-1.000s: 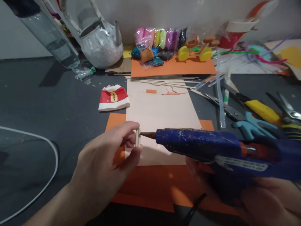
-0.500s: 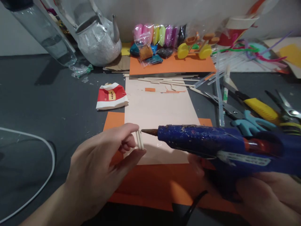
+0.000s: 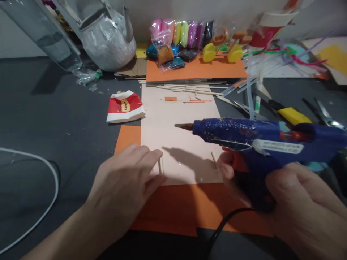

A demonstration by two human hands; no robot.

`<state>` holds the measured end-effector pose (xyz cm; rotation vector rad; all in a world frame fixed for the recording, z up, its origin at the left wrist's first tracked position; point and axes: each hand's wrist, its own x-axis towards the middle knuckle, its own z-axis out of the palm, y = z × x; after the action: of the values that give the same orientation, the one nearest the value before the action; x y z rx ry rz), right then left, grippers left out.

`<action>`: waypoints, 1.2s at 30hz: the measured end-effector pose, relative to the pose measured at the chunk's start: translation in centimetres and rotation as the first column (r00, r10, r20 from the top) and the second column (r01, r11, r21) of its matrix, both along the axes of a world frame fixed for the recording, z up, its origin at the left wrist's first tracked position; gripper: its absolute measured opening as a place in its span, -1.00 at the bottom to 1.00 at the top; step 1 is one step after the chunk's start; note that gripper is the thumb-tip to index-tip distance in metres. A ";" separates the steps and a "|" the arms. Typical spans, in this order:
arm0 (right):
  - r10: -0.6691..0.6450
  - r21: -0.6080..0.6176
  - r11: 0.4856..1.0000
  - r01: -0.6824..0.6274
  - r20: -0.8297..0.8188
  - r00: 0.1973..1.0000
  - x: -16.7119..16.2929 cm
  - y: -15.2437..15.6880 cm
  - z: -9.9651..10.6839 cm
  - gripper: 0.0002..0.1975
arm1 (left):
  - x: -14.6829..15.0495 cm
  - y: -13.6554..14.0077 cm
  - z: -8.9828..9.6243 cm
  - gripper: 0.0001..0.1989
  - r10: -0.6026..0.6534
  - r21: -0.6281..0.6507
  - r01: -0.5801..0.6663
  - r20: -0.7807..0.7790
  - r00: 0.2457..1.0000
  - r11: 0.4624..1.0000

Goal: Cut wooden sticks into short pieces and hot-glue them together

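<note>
My right hand (image 3: 292,195) is wrapped round the grip of a blue glue gun (image 3: 235,133), its metal nozzle pointing left above the pale sheet (image 3: 179,126). Between the thumb and fingers of my left hand (image 3: 121,184) are short wooden sticks (image 3: 162,164), standing crosswise from fingertip to thumb tip, low over the sheet's left edge. The nozzle is apart from them. Another short wooden stick (image 3: 214,159) shows on the sheet just left of my right fingers. The gun's black cord (image 3: 225,220) hangs down below it.
Orange card (image 3: 168,213) lies under the sheet. A red and white paper cup piece (image 3: 126,107) sits to the left. Long wooden sticks (image 3: 187,89), a yellow cutter (image 3: 294,113) and scissors (image 3: 329,119) lie behind and right. A kettle (image 3: 108,43) and clay packets (image 3: 176,39) stand at the back.
The glue gun has lifted and drawn back from the sticks in my left hand. My left hand has turned palm-down, lower over the sheet. A stick by my right fingers has come into view.
</note>
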<state>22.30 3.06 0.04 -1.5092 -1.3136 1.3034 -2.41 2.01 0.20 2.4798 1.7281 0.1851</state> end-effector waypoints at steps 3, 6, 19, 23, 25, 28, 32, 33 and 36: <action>-0.009 -0.044 0.999 0.009 -0.014 1.000 0.2 0.0 -0.2 -0.65 | 0.0 0.2 -0.3 -0.74 -0.035 -0.125 0.033 -0.021 0.999 0.992; -0.018 -0.050 0.999 0.018 0.007 1.000 0.3 0.0 -0.2 -0.65 | -0.4 0.3 -0.2 -0.76 0.007 -0.139 0.000 0.043 0.999 0.990; 0.038 -0.053 0.998 -0.037 0.020 0.999 0.1 0.2 0.3 -0.55 | -0.8 1.0 -1.0 -0.91 0.037 -0.216 0.021 0.261 0.965 0.976; 0.105 -0.035 0.994 -0.104 0.032 0.994 -0.1 0.5 0.5 -0.52 | -0.8 1.0 -0.9 -0.92 0.043 -0.233 0.023 0.276 0.960 0.972; 0.125 -0.015 0.992 -0.125 0.017 0.992 -0.2 0.6 0.5 -0.51 | -1.0 1.0 -0.8 -0.92 0.047 -0.240 0.026 0.296 0.954 0.970; 0.129 -0.005 0.992 -0.129 0.016 0.992 -0.3 0.8 0.5 -0.50 | -1.2 1.0 -0.7 -0.85 0.046 -0.232 0.035 0.337 0.941 0.972; 0.128 -0.014 0.992 -0.128 0.063 0.990 -0.1 0.9 0.6 -0.49 | -1.3 1.1 -0.8 -0.78 0.021 -0.242 0.037 0.233 0.972 0.970; 0.133 -0.014 0.991 -0.132 0.069 0.989 -0.1 0.9 0.6 -0.50 | -1.3 1.1 -0.8 -0.79 0.012 -0.249 0.040 0.205 0.979 0.968; 0.150 -0.009 0.989 -0.149 0.078 0.986 -0.1 0.8 0.8 -0.51 | -1.1 1.1 -1.0 -0.81 0.000 -0.219 0.039 0.175 0.985 0.975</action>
<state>22.16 3.86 0.81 -1.5007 -1.5004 1.3513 -3.49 3.15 -0.85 2.2488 1.5613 0.1892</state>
